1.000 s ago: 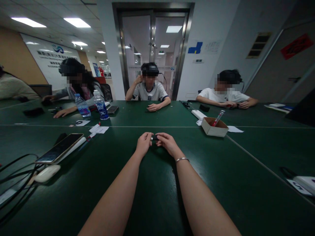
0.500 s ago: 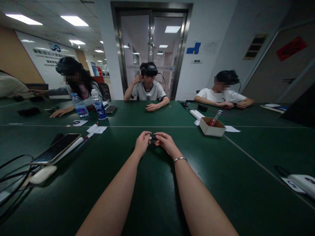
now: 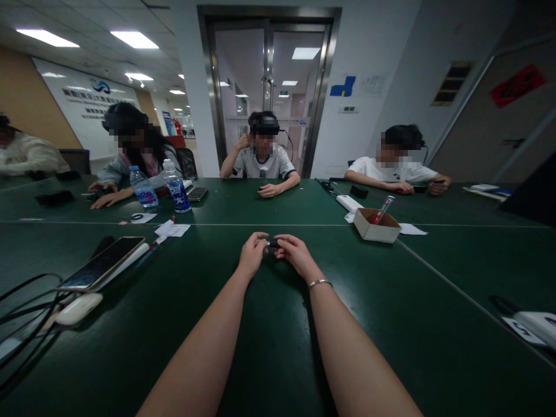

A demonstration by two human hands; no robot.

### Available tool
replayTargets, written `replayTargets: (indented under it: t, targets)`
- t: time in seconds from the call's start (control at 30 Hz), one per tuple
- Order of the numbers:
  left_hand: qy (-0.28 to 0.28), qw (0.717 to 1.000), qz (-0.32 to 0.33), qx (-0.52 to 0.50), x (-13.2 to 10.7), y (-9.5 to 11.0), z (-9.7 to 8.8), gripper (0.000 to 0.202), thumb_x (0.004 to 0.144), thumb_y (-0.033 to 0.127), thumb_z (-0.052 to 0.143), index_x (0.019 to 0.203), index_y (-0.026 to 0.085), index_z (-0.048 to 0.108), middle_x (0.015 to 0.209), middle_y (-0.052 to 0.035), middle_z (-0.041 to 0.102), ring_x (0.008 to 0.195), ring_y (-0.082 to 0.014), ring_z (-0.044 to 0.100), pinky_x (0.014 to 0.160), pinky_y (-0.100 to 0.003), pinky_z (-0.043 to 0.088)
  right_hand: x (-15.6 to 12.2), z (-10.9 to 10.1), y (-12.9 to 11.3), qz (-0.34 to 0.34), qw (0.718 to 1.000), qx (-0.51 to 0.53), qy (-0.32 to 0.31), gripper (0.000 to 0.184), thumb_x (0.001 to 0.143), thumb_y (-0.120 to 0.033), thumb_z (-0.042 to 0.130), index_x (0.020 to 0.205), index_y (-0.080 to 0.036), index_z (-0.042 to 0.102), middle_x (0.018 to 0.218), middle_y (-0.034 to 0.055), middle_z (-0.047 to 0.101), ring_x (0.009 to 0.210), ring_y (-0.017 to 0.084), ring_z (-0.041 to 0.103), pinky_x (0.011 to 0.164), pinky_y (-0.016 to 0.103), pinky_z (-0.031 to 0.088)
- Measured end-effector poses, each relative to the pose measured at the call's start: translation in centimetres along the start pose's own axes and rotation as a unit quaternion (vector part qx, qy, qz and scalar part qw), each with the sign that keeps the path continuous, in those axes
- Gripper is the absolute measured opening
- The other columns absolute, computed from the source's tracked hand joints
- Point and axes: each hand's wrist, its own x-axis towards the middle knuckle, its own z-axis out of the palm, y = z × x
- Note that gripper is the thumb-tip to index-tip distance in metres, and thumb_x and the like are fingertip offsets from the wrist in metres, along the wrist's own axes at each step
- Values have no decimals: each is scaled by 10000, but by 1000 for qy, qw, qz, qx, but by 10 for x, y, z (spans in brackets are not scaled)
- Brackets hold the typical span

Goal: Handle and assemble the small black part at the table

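Both hands meet over the green table [image 3: 278, 324] around a small black stick-like object with a silvery left end [image 3: 273, 244]. My left hand [image 3: 252, 255] is closed, its fingertips pinching the silvery end. From the other side, the closed fingers of my right hand [image 3: 296, 253] grip the black end. A metal bracelet [image 3: 320, 282] circles my right wrist. The fingers cover much of the object, and its exact kind is too small to make out.
A phone [image 3: 102, 263], a white earbud case [image 3: 79, 308] and black cables lie on the left. Two water bottles [image 3: 176, 188] stand beyond. An open cardboard box [image 3: 377, 231] holding a red-and-clear tube sits ahead right. Three people [image 3: 264, 153] with headsets sit across.
My hands keep their grip on the object with hardly any movement. The view has shifted slightly. At left, a co-worker's outstretched arm has drawn back, and the person at right has raised one hand a little.
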Motion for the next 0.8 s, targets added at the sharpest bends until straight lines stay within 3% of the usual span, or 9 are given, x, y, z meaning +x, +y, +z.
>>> replayTargets:
  t: [0.17,0.3,0.47,0.57,0.8]
  targets:
    - [6,1000,-5,4,0,0,0,268,803,286,504,1032,179,594,682,12,557,498,-89,458,483,-200,349,-1,0,0,-1,1000,9,5,347,639,-309,806,920,-152,676,703,28,665,591,126,623,560,220,520]
    - [-2,1000,-7,-5,0,0,1,260,817,301,488,1009,162,592,605,23,520,481,-88,438,467,-191,327,0,0,1,-2,1000,9,5,377,613,-323,819,915,-146,679,709,32,668,589,125,622,556,217,522]
    - [-8,1000,-7,-10,-2,4,2,301,751,216,510,1040,169,581,681,20,548,477,-74,430,460,-183,326,2,-1,2,-4,1000,16,2,363,622,-316,818,916,-150,683,700,30,663,585,124,619,557,218,522]
    - [-14,1000,-21,-15,-3,6,1,268,801,278,467,1011,160,584,581,27,514,463,-90,427,458,-189,323,2,-2,2,-3,1000,16,0,341,630,-305,813,908,-154,686,697,29,661,585,126,619,554,219,521]
    - [4,1000,4,5,0,1,0,269,816,332,489,1001,175,605,630,12,536,568,-116,505,536,-209,374,2,-1,2,1,1000,13,1,334,636,-296,802,913,-150,684,705,38,665,585,128,622,552,219,521]
